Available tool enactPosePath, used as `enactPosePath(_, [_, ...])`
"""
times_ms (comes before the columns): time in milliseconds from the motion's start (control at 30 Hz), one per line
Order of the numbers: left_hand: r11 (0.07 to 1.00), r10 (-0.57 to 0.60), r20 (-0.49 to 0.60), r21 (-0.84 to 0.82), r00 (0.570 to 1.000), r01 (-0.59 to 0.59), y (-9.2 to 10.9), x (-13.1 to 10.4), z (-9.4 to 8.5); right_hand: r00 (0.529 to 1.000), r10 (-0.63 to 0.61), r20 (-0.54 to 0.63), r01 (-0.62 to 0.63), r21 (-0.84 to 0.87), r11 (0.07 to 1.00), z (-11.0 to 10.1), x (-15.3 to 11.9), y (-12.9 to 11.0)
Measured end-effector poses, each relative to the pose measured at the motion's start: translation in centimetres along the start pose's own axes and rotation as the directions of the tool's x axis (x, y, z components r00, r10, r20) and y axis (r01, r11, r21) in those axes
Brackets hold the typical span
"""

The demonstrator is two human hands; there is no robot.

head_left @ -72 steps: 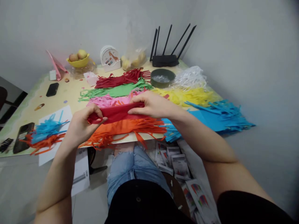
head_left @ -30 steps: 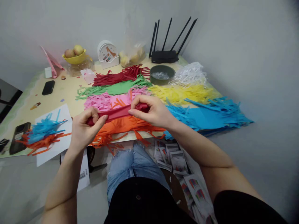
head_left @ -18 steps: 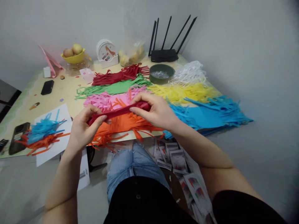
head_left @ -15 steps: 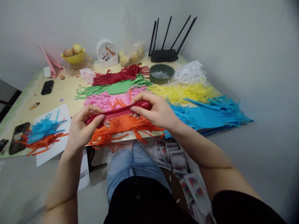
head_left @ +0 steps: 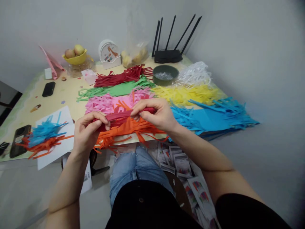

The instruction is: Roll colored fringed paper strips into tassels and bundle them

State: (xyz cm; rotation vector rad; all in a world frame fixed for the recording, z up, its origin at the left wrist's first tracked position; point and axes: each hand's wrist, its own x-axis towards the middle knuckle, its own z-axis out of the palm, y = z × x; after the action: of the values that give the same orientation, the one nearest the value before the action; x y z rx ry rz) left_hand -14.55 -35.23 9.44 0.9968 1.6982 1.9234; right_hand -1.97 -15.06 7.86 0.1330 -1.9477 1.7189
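Observation:
A rolled strip of dark red tissue paper (head_left: pixel 119 115) stretches between my two hands, above the table's front part. My left hand (head_left: pixel 89 127) pinches its left end between thumb and fingers. On the right end, my right hand (head_left: pixel 154 113) has its fingers closed around the roll. Below the strip lies fringed orange tissue paper (head_left: pixel 128 128), and just behind it fringed pink tissue paper (head_left: pixel 102 103). Fringed blue tissue paper (head_left: pixel 207 119) spreads to the right of my right hand.
Green (head_left: pixel 119 89), red (head_left: pixel 121 78) and yellow fringed paper (head_left: pixel 188 94) lie farther back, near a dark round tin (head_left: pixel 165 81) and white strands (head_left: pixel 194 74). A black router (head_left: pixel 168 56) stands by the wall. Blue and orange scraps (head_left: pixel 46 132) rest on white paper at left.
Both hands keep hold of the red paper. My left hand has shifted slightly to the right, and the fingers of both hands have changed position along the roll.

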Motion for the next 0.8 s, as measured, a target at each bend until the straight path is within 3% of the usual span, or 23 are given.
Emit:
enactPosePath(133, [0.958,0.078,-0.012,0.277,0.997,-0.072,-0.4,-0.2,-0.4,0.999,-0.019,0.037,0.026,-0.209,0.978,-0.2,-0.1,-0.4])
enactPosePath(267, [0.831,0.199,0.005,0.529,0.980,-0.171,-0.3,-0.3,-0.4,0.998,-0.069,0.010,0.067,-0.422,0.904,-0.1,-0.2,-0.7])
enactPosePath(433, [0.731,0.154,0.101,0.657,0.983,-0.182,-0.3,-0.3,-0.5,0.997,-0.071,-0.019,0.051,-0.506,0.861,-0.1,-0.2,-0.6])
enactPosePath(500, [0.780,0.132,0.075,0.607,0.988,-0.150,-0.3,-0.4,-0.5,0.999,-0.025,-0.034,0.008,-0.430,0.903,-0.1,-0.2,-0.4])
enactPosePath(600, [0.915,0.045,0.002,0.402,0.999,-0.042,-0.5,-0.5,-0.4,0.994,0.109,-0.003,-0.108,-0.157,0.982,0.0,-0.1,0.1])
enactPosePath(667, [0.966,-0.021,-0.036,0.256,0.999,0.029,-0.7,-0.5,-0.4,0.986,0.162,0.027,-0.162,0.010,0.987,0.1,-0.1,0.4])
enactPosePath(800, [0.992,-0.118,-0.071,0.038,0.990,0.121,-0.9,-0.3,-0.3,0.981,0.184,0.058,-0.191,0.168,0.967,0.0,0.0,0.7])
